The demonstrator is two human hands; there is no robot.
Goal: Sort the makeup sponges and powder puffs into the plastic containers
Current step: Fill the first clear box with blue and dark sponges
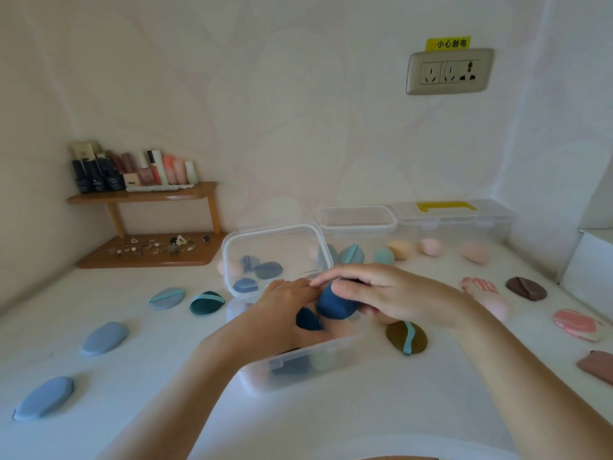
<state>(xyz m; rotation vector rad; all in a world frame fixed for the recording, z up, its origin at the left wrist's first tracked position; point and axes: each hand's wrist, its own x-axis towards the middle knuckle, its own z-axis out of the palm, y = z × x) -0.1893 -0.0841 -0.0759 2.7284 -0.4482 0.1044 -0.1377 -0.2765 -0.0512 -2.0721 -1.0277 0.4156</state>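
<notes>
My right hand [378, 293] grips a dark blue makeup sponge [335, 305] over the near clear plastic container [298, 363], which holds several sponges. My left hand [282, 313] reaches into that container, fingers around another dark blue sponge [306, 319]. Behind it a second clear container [275, 254] holds several blue puffs. Blue puffs [104, 338] [44, 398] [166, 297] and a green puff [206, 303] lie at the left. A brown puff with a teal strap [406, 336] lies right of the near container.
Pink and brown puffs [577, 325] [525, 287] lie at the right; pastel sponges [431, 247] sit at the back. Two empty clear containers [358, 220] [454, 217] stand by the wall. A wooden shelf [146, 194] with cosmetics stands at the back left. A wall socket [449, 73] is above.
</notes>
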